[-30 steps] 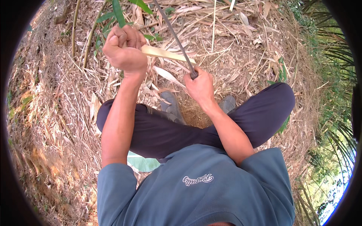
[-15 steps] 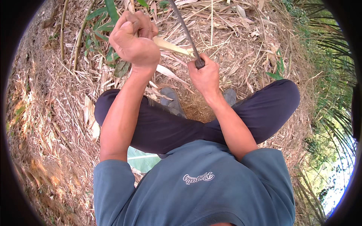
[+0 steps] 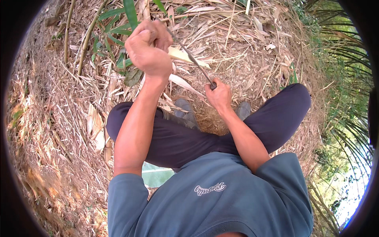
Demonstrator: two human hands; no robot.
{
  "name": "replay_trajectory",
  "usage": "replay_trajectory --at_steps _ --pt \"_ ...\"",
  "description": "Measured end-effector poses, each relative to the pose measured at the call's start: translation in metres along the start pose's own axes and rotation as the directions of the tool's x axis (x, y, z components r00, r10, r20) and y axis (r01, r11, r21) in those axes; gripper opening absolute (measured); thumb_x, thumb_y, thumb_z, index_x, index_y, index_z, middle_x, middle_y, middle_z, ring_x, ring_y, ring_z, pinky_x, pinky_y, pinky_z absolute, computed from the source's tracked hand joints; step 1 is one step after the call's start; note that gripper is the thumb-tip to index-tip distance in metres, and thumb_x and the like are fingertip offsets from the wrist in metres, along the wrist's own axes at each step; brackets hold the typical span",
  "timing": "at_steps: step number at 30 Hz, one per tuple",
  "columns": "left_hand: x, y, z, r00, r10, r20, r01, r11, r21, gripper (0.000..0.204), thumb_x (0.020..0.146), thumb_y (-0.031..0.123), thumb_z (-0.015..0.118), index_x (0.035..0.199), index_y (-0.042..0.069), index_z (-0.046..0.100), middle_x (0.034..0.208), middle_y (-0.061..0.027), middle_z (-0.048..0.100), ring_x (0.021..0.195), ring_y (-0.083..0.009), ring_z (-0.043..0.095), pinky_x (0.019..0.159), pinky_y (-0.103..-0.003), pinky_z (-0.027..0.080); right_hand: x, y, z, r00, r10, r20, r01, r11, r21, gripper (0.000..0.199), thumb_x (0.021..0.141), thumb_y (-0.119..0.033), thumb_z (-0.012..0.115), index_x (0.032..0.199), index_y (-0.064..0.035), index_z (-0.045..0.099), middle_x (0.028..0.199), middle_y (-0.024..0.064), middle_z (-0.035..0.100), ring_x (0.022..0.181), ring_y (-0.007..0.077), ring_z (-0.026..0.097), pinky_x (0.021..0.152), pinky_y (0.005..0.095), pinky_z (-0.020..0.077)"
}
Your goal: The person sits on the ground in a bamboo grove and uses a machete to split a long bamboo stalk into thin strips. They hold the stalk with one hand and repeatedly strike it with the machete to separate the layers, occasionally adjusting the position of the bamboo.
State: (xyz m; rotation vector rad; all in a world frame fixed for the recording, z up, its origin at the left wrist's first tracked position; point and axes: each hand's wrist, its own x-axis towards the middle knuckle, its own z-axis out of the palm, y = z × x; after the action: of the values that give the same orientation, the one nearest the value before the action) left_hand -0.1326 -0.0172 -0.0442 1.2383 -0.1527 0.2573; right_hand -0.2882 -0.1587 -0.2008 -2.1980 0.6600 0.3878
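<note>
My left hand (image 3: 152, 51) is closed in a fist at the upper left of centre. A pale yellow, tapered strip, apparently bamboo (image 3: 181, 56), juts from it to the right. My right hand (image 3: 219, 96), lower and to the right, is wrapped around the handle end of a long, dark machete (image 3: 192, 59). Its thin blade slants up and left, crossing over the strip in view, with its far end close to my left knuckles. Whether the edge touches the strip I cannot tell.
Dry leaf litter (image 3: 268, 51) covers the ground. Thin upright stalks (image 3: 87, 41) and green leaves (image 3: 130, 15) stand beside my left hand. My bent knees (image 3: 286, 102) spread below both hands, shoes (image 3: 185, 110) between them. A large green leaf (image 3: 156, 175) lies by my left hip.
My right hand has drawn down toward me with the machete. The blade has tilted left and now crosses the strip in view. My left hand sits slightly lower and farther right, still closed.
</note>
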Motion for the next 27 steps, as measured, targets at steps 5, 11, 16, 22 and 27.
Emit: replay_trajectory --at_steps 5,11,16,22,27 --pt "-0.005 0.028 -0.011 0.978 0.014 0.21 0.017 0.989 -0.148 0.032 0.088 0.027 0.04 0.063 0.012 0.027 0.052 -0.0019 0.028 0.046 -0.0123 0.025 0.045 -0.03 0.027 0.01 0.021 0.001 0.999 0.007 -0.037 -0.009 0.998 -0.056 0.031 0.08 -0.027 0.066 0.081 0.0042 0.067 0.063 0.0204 0.064 0.058 0.0335 0.064 0.061 0.0438 0.0495" --pt "-0.008 0.056 -0.026 0.918 -0.007 0.396 0.127 0.952 -0.279 0.033 0.088 0.032 0.047 0.066 0.012 0.031 0.06 -0.004 0.036 0.055 -0.0145 0.034 0.053 -0.031 0.033 -0.024 -0.055 -0.038 0.992 -0.128 0.006 0.124 0.97 0.207 0.028 0.08 -0.025 0.067 0.087 0.0019 0.07 0.06 0.019 0.063 0.053 0.0329 0.064 0.057 0.0417 0.0505" --pt "-0.016 0.068 -0.017 0.981 -0.046 0.19 0.097 0.958 -0.268 0.017 0.089 0.022 0.049 0.079 0.012 0.041 0.062 -0.0028 0.037 0.056 -0.0146 0.034 0.053 -0.031 0.029 -0.036 -0.054 -0.05 0.961 -0.277 0.004 0.274 0.951 0.144 0.025 0.079 -0.024 0.069 0.079 0.0014 0.066 0.056 0.018 0.06 0.052 0.0357 0.064 0.055 0.0437 0.0504" --pt "-0.042 0.1 -0.019 0.869 -0.074 0.49 0.179 0.969 -0.171 0.027 0.092 0.029 0.05 0.075 0.014 0.037 0.056 0.0011 0.032 0.051 -0.0121 0.024 0.053 -0.033 0.022 -0.047 -0.037 -0.037 0.989 -0.141 0.046 0.13 0.974 0.186 0.024 0.08 -0.024 0.07 0.077 -0.0008 0.065 0.055 0.0184 0.06 0.054 0.0378 0.065 0.056 0.0447 0.0512" --pt "-0.057 0.09 -0.015 0.875 -0.132 0.467 0.21 0.97 -0.12 0.045 0.091 0.04 0.051 0.063 0.011 0.03 0.055 -0.0019 0.03 0.052 -0.0161 0.023 0.053 -0.037 0.02 -0.069 -0.079 -0.068 0.942 -0.327 0.074 0.301 0.922 0.244 0.024 0.08 -0.025 0.07 0.078 -0.0013 0.065 0.055 0.0179 0.059 0.057 0.038 0.066 0.056 0.0446 0.0519"
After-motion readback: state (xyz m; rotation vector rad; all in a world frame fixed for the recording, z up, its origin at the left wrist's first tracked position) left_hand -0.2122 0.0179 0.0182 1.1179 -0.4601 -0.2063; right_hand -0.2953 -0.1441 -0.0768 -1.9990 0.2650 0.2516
